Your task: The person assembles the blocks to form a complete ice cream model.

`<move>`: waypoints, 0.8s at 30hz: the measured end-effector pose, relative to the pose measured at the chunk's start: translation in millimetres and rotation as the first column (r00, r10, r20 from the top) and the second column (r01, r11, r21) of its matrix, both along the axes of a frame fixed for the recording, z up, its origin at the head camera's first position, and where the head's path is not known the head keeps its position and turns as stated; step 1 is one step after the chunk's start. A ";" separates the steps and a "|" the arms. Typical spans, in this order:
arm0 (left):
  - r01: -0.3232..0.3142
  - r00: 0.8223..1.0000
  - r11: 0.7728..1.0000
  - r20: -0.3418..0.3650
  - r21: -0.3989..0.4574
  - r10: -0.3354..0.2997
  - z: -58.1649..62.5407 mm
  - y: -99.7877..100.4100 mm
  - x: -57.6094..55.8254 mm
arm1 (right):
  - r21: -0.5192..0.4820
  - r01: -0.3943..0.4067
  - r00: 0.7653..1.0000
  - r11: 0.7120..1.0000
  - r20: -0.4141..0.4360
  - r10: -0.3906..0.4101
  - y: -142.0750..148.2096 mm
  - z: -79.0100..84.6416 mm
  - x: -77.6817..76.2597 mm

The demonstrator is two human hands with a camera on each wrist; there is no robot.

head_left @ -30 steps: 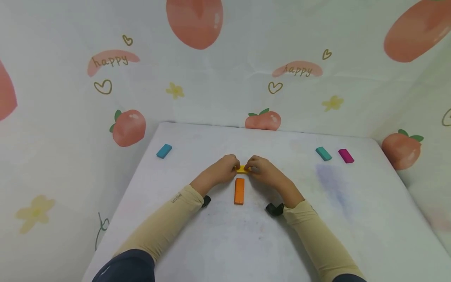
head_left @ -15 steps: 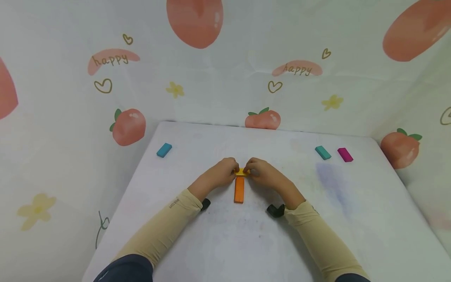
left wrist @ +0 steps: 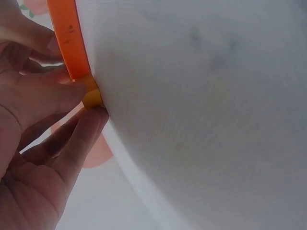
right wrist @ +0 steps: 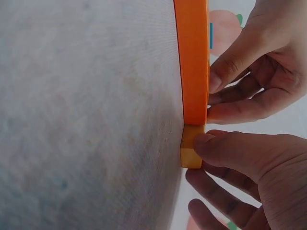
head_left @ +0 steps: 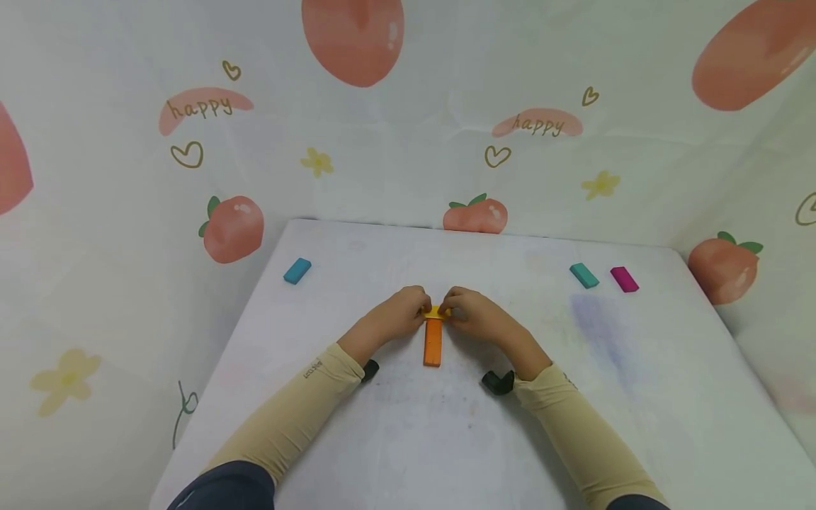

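A yellow block (head_left: pixel 434 312) lies crosswise at the far end of an orange block (head_left: pixel 433 343), touching it and forming a T on the white table. My left hand (head_left: pixel 403 312) pinches the yellow block's left end between thumb and fingers. At its right end, my right hand (head_left: pixel 472 312) pinches it too. In the left wrist view the thumb and a finger of the left hand (left wrist: pixel 53 129) sit on either side of the yellow end (left wrist: pixel 92 93). The right wrist view shows the right hand (right wrist: pixel 249 167) on the other end of the yellow block (right wrist: pixel 191 155).
A blue block (head_left: pixel 297 271) lies at the table's far left. A teal block (head_left: pixel 584 275) and a magenta block (head_left: pixel 625 279) lie at the far right. Behind the white table (head_left: pixel 382 439) hangs a fruit-patterned cloth (head_left: pixel 395 149).
Both hands have drawn the yellow block slightly nearer, closing the gap to the orange block, so the two now touch. The other blocks stay where they were.
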State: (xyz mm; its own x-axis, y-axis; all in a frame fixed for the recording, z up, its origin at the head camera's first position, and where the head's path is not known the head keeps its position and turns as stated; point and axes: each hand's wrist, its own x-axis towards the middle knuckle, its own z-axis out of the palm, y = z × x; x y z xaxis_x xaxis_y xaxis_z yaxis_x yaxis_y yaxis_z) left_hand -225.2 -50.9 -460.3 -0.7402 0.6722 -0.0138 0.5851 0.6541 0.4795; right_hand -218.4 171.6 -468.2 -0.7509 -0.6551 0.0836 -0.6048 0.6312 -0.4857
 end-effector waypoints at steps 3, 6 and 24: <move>-0.004 1.000 1.000 0.011 -0.009 0.005 1.5 0.0 0.3 | -0.003 -0.004 1.000 1.000 0.000 0.004 -0.3 -0.4 0.2; -0.010 1.000 1.000 0.019 -0.011 0.010 1.2 -0.2 -0.1 | -0.008 -0.013 1.000 1.000 -0.001 0.013 -0.3 -1.1 0.1; -0.040 0.998 0.999 0.045 -0.033 0.042 -1.4 2.5 -2.0 | 0.006 0.240 0.971 0.971 -0.002 -0.240 22.8 8.5 -2.9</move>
State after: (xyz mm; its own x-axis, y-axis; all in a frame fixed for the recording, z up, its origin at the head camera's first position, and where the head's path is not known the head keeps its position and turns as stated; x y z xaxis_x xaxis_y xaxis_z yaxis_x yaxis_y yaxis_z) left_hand -227.2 -48.4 -461.7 -0.7652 0.6400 -0.0692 0.5357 0.6927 0.4830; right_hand -221.3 194.3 -459.7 -0.8864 -0.4559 0.0808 -0.4353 0.7611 -0.4809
